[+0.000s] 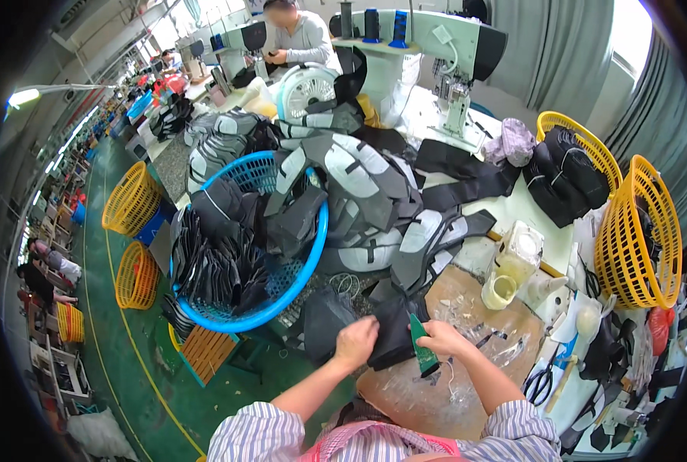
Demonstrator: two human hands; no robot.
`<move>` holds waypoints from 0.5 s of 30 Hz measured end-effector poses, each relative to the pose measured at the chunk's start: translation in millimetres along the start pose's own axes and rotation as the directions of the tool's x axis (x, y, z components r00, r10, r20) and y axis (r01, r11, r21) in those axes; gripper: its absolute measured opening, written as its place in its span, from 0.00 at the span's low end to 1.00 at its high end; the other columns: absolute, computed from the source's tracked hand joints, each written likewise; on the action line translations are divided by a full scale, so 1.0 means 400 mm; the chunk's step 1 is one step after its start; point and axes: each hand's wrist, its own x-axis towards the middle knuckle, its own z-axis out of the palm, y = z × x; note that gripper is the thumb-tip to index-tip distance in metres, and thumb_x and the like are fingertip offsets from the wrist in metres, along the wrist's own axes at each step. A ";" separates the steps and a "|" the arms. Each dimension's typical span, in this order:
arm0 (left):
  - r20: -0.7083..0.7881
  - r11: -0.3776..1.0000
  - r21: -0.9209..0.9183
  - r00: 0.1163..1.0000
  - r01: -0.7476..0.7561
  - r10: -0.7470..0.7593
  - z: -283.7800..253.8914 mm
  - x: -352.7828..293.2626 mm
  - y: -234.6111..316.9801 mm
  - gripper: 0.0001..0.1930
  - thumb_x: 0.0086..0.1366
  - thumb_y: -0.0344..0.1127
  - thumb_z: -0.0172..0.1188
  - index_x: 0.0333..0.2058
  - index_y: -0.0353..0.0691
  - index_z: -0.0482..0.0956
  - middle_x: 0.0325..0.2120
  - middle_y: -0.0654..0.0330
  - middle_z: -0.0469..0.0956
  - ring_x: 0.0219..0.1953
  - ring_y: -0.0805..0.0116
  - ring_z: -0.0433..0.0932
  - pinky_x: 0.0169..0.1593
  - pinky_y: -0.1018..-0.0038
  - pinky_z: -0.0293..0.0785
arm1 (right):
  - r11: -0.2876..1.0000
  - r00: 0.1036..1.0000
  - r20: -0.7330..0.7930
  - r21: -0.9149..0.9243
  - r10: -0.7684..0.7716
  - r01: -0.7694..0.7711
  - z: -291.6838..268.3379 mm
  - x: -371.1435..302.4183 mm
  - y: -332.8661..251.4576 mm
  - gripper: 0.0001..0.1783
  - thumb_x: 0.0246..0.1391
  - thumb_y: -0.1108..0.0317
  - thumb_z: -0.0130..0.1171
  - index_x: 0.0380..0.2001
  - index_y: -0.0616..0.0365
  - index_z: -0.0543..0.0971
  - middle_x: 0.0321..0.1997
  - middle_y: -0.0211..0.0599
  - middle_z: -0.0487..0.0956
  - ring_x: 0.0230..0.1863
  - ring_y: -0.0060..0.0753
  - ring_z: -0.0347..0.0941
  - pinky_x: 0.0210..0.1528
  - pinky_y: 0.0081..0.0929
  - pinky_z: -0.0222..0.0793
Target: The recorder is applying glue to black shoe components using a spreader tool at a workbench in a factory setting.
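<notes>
Gripping, right hand (442, 339): my fingers pinch the green tool (424, 353).
Left hand (356, 343): curled beside the black material (392, 329); whether pinching, I can't tell.
Black material: between my hands; best held steady, fingertips clear of the tool.

My hands: two, left hand (355, 341) and right hand (439, 337), both right of the blue basket (285, 309).
Green tool (422, 350): one, right of the basket.
Black pieces (393, 323) by my hands: overlapped; I cannot establish a number.
Large blue basket: one.
Yellow baskets (636, 254), right of it: two.
Yellow baskets (137, 276), left of it: I count two near, one farther off.
Slatted wooden stool (207, 354), below it: one.
White fan (306, 91), beyond it: one.
Thread cones (399, 31), beyond it and rightward: three on the nearest sewing machine (455, 104).
Co-worker (305, 42) beyond it, close enough to verify: one.
</notes>
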 end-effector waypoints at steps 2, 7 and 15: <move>-0.157 0.999 -0.013 0.987 -0.037 0.034 -0.057 0.050 -0.003 0.05 0.51 0.29 0.52 0.28 0.37 0.72 0.24 0.54 0.74 0.26 0.55 0.73 0.29 0.68 0.70 | 0.984 0.994 0.063 -0.164 0.088 -0.077 -0.002 -0.019 -0.056 0.18 0.35 0.58 0.49 0.33 0.53 0.74 0.31 0.48 0.74 0.37 0.48 0.68 0.39 0.37 0.64; -0.141 0.930 -0.360 0.981 0.072 -0.131 -0.190 0.215 0.063 0.08 0.56 0.29 0.47 0.33 0.32 0.70 0.25 0.46 0.72 0.29 0.49 0.72 0.30 0.69 0.67 | 0.995 0.984 -0.174 0.094 0.050 -0.034 0.024 0.015 0.094 0.18 0.35 0.58 0.52 0.26 0.61 0.74 0.26 0.49 0.73 0.33 0.48 0.69 0.36 0.37 0.64; 0.737 0.978 -0.161 0.676 0.131 0.031 0.007 0.202 -0.037 0.12 0.54 0.38 0.50 0.25 0.33 0.69 0.23 0.46 0.71 0.29 0.48 0.70 0.32 0.63 0.65 | 0.686 0.690 -0.675 0.633 0.261 0.360 -0.129 -0.064 0.153 0.08 0.48 0.64 0.52 0.22 0.57 0.72 0.17 0.22 0.69 0.16 0.12 0.59 0.18 0.12 0.53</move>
